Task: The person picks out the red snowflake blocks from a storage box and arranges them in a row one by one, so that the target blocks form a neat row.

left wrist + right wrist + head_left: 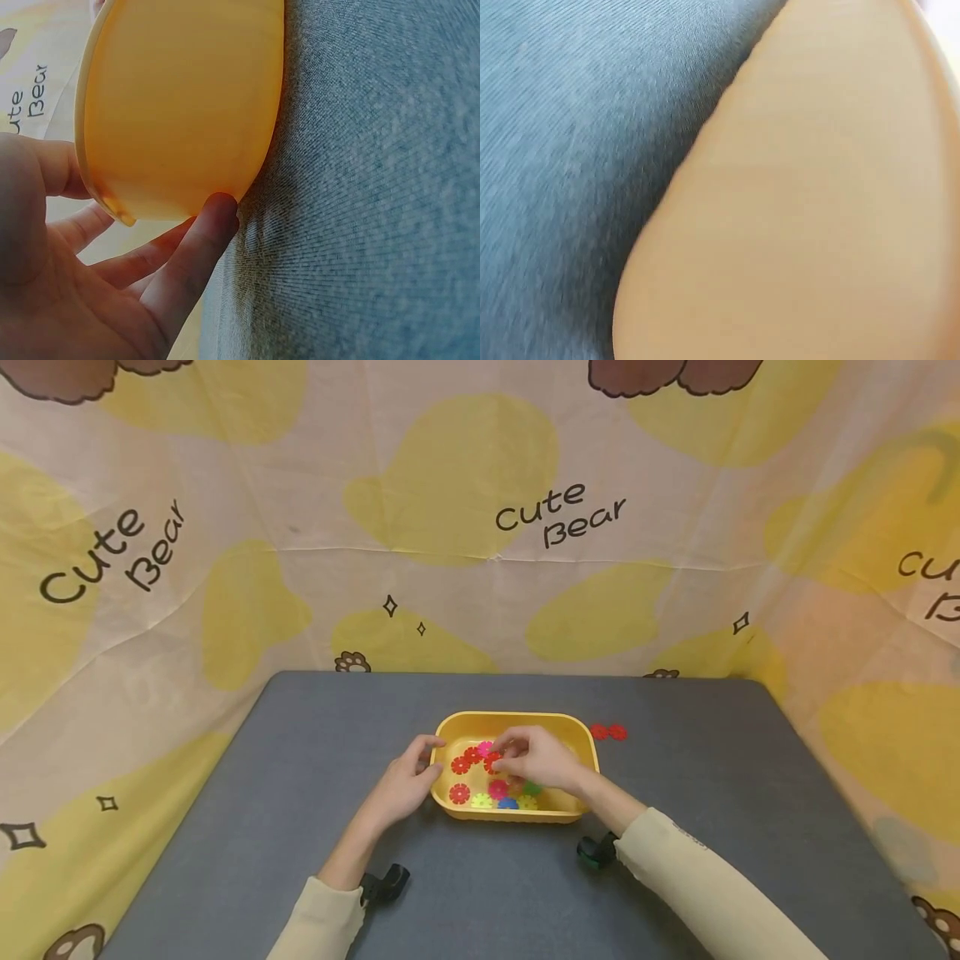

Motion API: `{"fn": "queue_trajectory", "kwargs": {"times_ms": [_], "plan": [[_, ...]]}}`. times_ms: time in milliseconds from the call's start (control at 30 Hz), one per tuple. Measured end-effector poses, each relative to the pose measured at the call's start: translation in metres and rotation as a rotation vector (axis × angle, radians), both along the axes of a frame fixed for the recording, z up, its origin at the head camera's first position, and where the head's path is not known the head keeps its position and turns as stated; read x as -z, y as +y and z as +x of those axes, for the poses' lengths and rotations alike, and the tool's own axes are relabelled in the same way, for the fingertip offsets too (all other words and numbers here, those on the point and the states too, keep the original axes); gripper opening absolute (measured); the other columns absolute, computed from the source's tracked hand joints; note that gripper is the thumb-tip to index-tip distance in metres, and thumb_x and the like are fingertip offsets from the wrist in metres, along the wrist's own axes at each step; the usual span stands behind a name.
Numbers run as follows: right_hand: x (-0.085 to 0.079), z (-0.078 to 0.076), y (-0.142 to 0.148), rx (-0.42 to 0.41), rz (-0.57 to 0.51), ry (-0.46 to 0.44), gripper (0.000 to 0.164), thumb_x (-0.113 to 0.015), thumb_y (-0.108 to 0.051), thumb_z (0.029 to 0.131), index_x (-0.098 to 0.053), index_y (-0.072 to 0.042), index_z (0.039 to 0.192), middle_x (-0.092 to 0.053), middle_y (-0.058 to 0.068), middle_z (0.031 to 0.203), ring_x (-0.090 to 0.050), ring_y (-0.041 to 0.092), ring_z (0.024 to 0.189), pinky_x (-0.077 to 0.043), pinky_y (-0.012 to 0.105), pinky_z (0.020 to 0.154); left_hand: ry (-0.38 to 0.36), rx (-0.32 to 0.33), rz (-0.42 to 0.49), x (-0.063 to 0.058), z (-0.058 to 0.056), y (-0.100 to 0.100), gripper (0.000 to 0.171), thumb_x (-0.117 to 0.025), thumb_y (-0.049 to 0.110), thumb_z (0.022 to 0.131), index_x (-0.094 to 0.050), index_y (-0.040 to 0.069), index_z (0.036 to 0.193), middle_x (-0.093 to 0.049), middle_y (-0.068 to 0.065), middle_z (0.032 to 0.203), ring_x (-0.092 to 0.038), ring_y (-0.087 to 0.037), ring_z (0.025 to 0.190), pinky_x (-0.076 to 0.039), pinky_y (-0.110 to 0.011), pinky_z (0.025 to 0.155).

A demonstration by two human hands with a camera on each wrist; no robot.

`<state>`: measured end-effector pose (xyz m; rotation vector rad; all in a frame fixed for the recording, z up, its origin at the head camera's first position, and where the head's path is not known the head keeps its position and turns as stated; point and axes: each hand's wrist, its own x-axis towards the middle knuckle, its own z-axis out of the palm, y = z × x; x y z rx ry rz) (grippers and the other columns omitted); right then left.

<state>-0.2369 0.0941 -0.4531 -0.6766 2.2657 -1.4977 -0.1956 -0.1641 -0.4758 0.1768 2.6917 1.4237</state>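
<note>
A yellow plastic tub (pixel 517 817) sits on the table with small flower-shaped interlocking discs inside. My left hand (pixel 405 781) holds the tub's left end. In the left wrist view, the thumb is at the rim and a fingertip (pixel 217 214) presses low on the outer wall. My right hand (pixel 538 758) reaches into the tub, thumb and fingers pinched at a red flower disc (pixel 491 763). Close to it lie a pink disc (pixel 485 748) and red discs (pixel 460 765). The right wrist view shows just the tub's outer wall (pixel 795 195); the hand is hidden there.
Two red discs (pixel 608 732) lie side by side on the grey tabletop (pixel 675 760), beyond the tub's right end. Along the tub's near side are a yellow-green disc (pixel 482 801), a blue one (pixel 507 803) and a green one (pixel 532 787). A printed cloth (pixel 450 527) hangs behind the table.
</note>
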Motion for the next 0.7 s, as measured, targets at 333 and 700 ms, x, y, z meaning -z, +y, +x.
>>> {"fn": "queue_trajectory", "kwargs": {"times_ms": [333, 700], "plan": [[-0.017, 0.009, 0.031, -0.011, -0.006, 0.016, 0.021, -0.076, -0.01, 0.091, -0.071, -0.001, 0.109, -0.068, 0.025, 0.084, -0.065, 0.026, 0.061, -0.058, 0.042, 0.062, -0.006, -0.007, -0.008, 0.002, -0.001, -0.001, 0.035, -0.059, 0.019, 0.102, -0.053, 0.018, 0.136, -0.06, -0.01, 0.108, -0.057, -0.019, 0.074, -0.045, -0.035, 0.06], [-0.025, 0.012, 0.075, 0.102, 0.051, 0.055, 0.022, -0.076, -0.013, 0.091, -0.07, -0.004, 0.111, -0.069, 0.025, 0.086, -0.064, 0.028, 0.063, -0.057, 0.05, 0.064, -0.015, -0.024, -0.023, 0.003, -0.004, 0.0, 0.035, -0.059, 0.021, 0.102, -0.052, 0.019, 0.136, -0.061, -0.011, 0.114, -0.059, -0.021, 0.081, -0.047, -0.035, 0.063]]}}
